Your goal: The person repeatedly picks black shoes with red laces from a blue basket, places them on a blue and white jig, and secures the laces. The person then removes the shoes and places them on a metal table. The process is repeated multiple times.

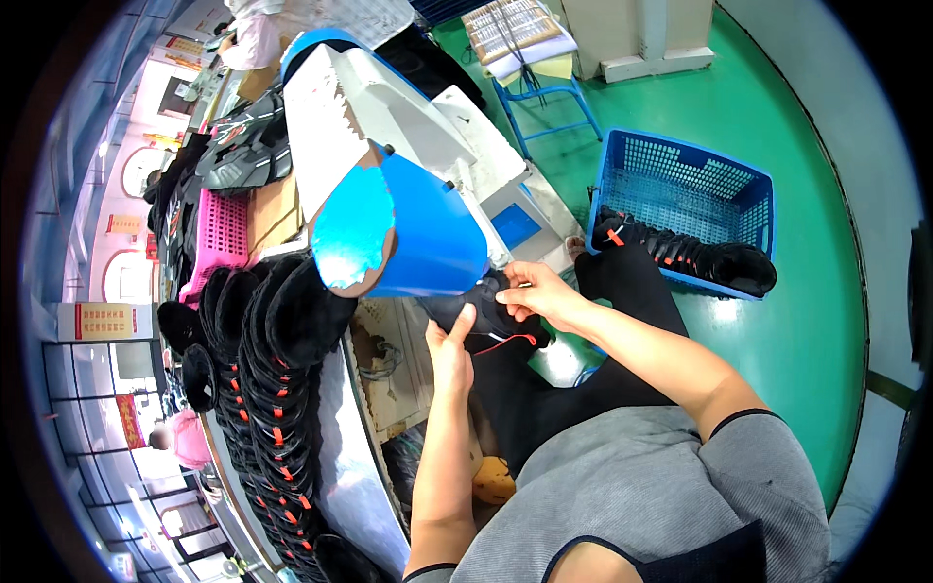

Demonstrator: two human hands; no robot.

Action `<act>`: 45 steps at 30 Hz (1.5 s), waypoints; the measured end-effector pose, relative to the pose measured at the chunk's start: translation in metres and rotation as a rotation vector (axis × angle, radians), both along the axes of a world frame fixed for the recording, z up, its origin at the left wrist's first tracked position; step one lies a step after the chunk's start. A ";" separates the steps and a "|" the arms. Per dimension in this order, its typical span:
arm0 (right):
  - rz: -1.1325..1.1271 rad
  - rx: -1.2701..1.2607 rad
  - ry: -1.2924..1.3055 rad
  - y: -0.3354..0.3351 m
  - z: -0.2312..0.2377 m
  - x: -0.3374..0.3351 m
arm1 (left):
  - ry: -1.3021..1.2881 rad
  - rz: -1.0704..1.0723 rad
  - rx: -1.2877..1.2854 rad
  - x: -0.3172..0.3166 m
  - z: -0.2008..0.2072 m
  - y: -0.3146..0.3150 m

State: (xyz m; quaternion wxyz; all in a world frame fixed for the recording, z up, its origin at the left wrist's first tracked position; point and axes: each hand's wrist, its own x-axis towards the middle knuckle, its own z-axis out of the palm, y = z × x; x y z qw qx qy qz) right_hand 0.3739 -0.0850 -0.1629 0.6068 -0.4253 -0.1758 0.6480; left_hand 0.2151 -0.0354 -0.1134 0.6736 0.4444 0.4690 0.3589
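A black shoe upper (449, 309) with a thin red-orange strip is between my hands, just under the blue head of a machine (428, 228). My left hand (451, 356) grips its near-left side, thumb on top and the other fingers mostly hidden. From the right, my right hand (537, 294) pinches the upper's far edge with bent fingers. The machine head covers part of the upper, so whether the two touch cannot be seen.
To the left, long nested rows of black shoe uppers (292, 325) with orange tabs line the bench. A pink crate (222, 233) stands behind them. On the green floor at right, a blue basket (685, 146) holds more uppers. A blue-framed stool (549, 92) is farther back.
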 end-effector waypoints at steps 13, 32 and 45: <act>-0.224 -0.003 -0.043 0.030 0.016 0.008 | -0.164 0.139 -0.327 0.031 -0.016 0.044; 0.246 0.600 -1.291 0.063 -0.038 0.059 | 0.221 0.288 0.108 -0.129 0.121 -0.116; -0.513 0.276 -1.233 0.039 -0.099 0.021 | 2.162 0.509 0.838 -0.407 0.124 -0.195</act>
